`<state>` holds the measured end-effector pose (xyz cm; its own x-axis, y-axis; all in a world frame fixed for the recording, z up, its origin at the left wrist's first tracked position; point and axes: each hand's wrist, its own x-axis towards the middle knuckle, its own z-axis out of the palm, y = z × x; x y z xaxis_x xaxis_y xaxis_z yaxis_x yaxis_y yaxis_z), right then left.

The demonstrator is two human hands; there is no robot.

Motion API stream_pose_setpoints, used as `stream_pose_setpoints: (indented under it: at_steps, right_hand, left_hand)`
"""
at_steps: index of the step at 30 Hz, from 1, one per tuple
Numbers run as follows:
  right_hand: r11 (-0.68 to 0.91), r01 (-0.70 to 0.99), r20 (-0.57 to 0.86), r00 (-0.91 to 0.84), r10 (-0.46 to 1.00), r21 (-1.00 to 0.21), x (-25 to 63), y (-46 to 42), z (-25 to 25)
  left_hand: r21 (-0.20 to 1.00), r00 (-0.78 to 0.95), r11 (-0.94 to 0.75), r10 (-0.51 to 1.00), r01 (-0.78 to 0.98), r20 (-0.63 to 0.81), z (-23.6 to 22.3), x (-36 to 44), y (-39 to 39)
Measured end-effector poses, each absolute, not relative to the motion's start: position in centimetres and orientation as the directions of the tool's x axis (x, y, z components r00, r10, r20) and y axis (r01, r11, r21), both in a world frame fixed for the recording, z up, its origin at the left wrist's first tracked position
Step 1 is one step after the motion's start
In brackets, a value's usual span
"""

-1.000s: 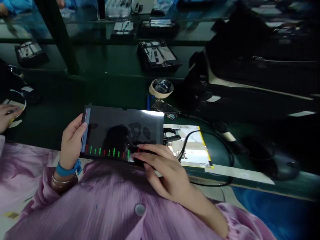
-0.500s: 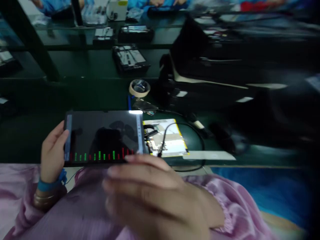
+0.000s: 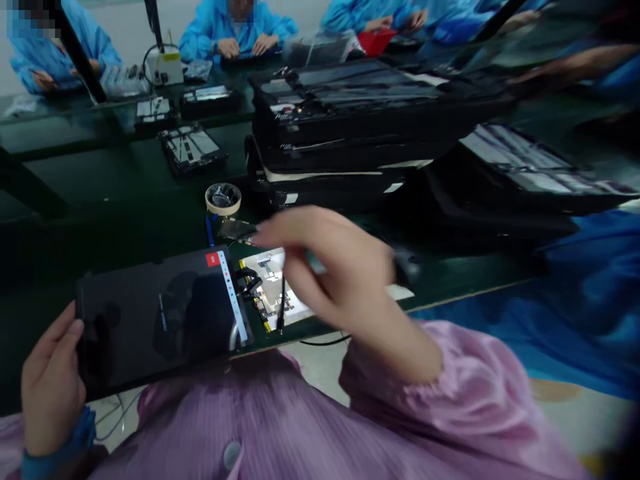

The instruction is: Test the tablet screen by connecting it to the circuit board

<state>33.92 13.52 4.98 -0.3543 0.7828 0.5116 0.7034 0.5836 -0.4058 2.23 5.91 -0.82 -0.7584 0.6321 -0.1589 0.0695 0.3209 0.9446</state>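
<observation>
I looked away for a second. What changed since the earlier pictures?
The right hand left the tablet screen's lower edge and lifted to the right, above the cabled part; whether it grips anything is blurred. The green and red bars vanished from the screen. The left hand still holds the tablet's left edge; the tape roll stayed put.

A ring-shaped roll of beige tape (image 3: 223, 198) is seen left of centre on the dark green workbench (image 3: 115, 200). Just right of it, a tall stack of black rectangular trays (image 3: 360, 133) is piled, with further black trays (image 3: 525, 180) spread towards the right edge. In the upper left of the frame, a shallow black tray with pale parts (image 3: 191, 148) is laid flat, and two smaller black trays (image 3: 180, 107) are set behind it. A small white box with a yellow label (image 3: 165, 65) is placed near the top left. Along the top edge, people in bright blue coats (image 3: 235, 30) are seated.
</observation>
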Motion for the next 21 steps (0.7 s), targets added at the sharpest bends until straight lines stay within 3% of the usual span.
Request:
stream_pose_setpoints:
  at_steps: [3,6,12,18,21]
  right_hand:
    - [0.612,0.659,0.182,-0.601,0.778,-0.438,33.0,20.8,2.3]
    - [0.685,0.56,0.07,-0.749,0.659,-0.465,31.5,23.7,-0.6]
    - [0.75,0.539,0.044,-0.8,0.598,-0.383,31.5,23.6,-1.5]
    - [0.617,0.768,0.209,-0.583,0.785,-0.174,35.2,23.2,0.5]
    - [0.573,0.793,0.264,-0.519,0.813,-0.205,36.0,22.6,0.7]
  left_hand:
    - [0.946,-0.747,0.312,0.649,0.093,-0.141,-1.1,2.0,5.8]
    - [0.949,-0.742,0.297,0.659,0.102,-0.127,-0.7,2.3,5.9]
    - [0.928,-0.76,0.366,0.622,0.065,-0.192,1.3,3.6,6.3]
    - [0.949,-0.765,0.314,0.611,0.001,-0.202,0.5,2.9,6.3]
    - [0.951,-0.755,0.309,0.617,-0.028,-0.222,0.0,2.5,6.2]
